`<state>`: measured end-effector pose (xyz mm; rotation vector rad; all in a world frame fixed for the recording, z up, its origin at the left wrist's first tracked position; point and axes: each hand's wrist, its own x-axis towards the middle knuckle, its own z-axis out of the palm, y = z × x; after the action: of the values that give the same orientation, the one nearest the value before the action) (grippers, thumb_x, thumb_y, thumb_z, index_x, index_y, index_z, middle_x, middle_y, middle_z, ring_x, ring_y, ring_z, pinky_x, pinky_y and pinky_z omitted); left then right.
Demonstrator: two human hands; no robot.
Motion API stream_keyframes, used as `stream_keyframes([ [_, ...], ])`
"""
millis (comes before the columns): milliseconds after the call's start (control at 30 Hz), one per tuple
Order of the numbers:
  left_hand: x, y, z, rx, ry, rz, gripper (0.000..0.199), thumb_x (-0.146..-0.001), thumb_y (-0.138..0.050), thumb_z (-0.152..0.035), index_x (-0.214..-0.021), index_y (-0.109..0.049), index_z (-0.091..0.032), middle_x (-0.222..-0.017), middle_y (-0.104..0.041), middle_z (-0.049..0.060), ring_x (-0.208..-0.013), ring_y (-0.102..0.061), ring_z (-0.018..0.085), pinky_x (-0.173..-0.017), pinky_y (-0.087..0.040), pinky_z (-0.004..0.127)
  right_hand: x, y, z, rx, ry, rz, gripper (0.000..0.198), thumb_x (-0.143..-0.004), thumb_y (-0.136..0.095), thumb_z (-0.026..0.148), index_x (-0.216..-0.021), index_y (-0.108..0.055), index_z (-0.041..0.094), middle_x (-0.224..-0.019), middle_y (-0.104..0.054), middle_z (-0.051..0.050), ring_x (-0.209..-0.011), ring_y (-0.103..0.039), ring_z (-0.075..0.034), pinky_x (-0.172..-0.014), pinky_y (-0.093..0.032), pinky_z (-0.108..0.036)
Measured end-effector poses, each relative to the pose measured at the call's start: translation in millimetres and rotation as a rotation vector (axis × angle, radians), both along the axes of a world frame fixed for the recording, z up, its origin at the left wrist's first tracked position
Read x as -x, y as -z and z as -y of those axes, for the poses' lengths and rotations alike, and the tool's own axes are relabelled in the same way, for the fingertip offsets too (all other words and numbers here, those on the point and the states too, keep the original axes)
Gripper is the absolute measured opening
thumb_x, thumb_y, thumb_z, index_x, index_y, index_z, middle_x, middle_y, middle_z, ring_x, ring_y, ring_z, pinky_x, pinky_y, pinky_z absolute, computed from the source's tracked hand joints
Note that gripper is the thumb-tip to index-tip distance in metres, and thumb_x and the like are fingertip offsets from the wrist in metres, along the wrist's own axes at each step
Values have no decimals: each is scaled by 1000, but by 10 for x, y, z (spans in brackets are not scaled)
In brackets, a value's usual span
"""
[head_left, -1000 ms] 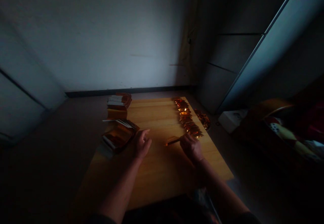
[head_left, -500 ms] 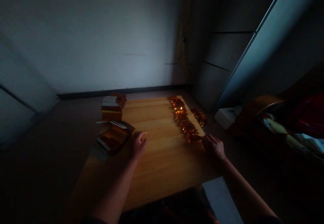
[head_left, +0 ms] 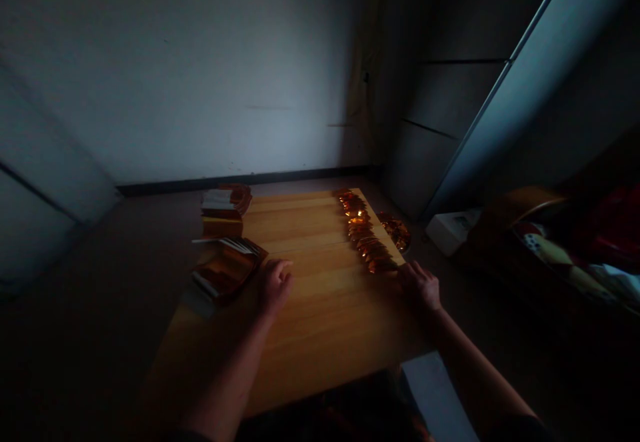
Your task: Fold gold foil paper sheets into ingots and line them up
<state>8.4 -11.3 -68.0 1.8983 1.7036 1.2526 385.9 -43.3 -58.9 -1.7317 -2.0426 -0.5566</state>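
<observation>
My left hand point(head_left: 276, 286) rests on the wooden table beside the stack of shiny gold foil paper point(head_left: 231, 270). Its fingers are loosely bent with a gap at the thumb, and I see nothing in them. At the table's right edge, my right hand point(head_left: 421, 286) is closed, its fingertips at the outer tip of a folded gold foil piece point(head_left: 383, 267). That piece lies at the near end of a long row of folded foil pieces point(head_left: 361, 230). Dim light hides the details of the fingers.
More paper bundles point(head_left: 223, 212) lie at the table's point(head_left: 310, 322) far left corner. Beyond its right edge is a container of shiny foil pieces point(head_left: 396, 232). A white box point(head_left: 453, 230) stands on the floor near the cabinet. A pale panel point(head_left: 440, 392) shows below my right arm.
My right hand has moved slightly forward, bringing the folded foil piece up against the row's near end. My left hand has stayed almost in place.
</observation>
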Motion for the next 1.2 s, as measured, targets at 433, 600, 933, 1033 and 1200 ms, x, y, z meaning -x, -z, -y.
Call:
stream_keyframes([
  [433, -8, 17, -8, -27, -7, -19, 26, -65, -49, -20, -86, -65, -18, -79, -58, 1, -63, -52, 14, -66, -47, 28, 8, -9, 5, 62, -10, 9, 20, -87, -46, 23, -81, -64, 19, -76, -61, -5, -61, -51, -13, -57, -32, -23],
  [600, -10, 23, -13, -35, -3, -7, 25, -65, -50, -22, -84, -64, -18, -79, -58, 2, -63, -52, 14, -66, -48, 28, -14, 21, 33, 50, -31, 13, 20, -87, -45, 23, -85, -64, 19, -77, -62, -5, -60, -52, -13, -56, -32, -23],
  [933, -15, 33, -12, -30, 0, 1, 24, -65, -50, -21, -85, -64, -18, -81, -58, 2, -62, -51, 13, -66, -47, 29, 112, -155, 128, 7, -49, 6, 26, -89, -42, 22, -83, -67, 20, -70, -62, -5, -58, -51, -13, -56, -32, -23],
  [1033, -30, 25, -13, -30, 4, -13, 23, -66, -51, -18, -85, -64, -18, -82, -59, 2, -64, -52, 14, -67, -47, 29, 355, -291, 210, -12, -177, -25, 27, -91, -41, 22, -81, -66, 19, -69, -61, -4, -62, -52, -13, -60, -33, -24],
  [1200, -102, 27, 17, -31, 13, -89, 25, -69, -47, -9, -84, -64, -19, -85, -61, 4, -79, -57, 16, -69, -48, 27, 1078, -350, 235, 67, -514, -58, 25, -90, -40, 16, -78, -62, 19, -66, -58, -1, -59, -48, -11, -58, -29, -24],
])
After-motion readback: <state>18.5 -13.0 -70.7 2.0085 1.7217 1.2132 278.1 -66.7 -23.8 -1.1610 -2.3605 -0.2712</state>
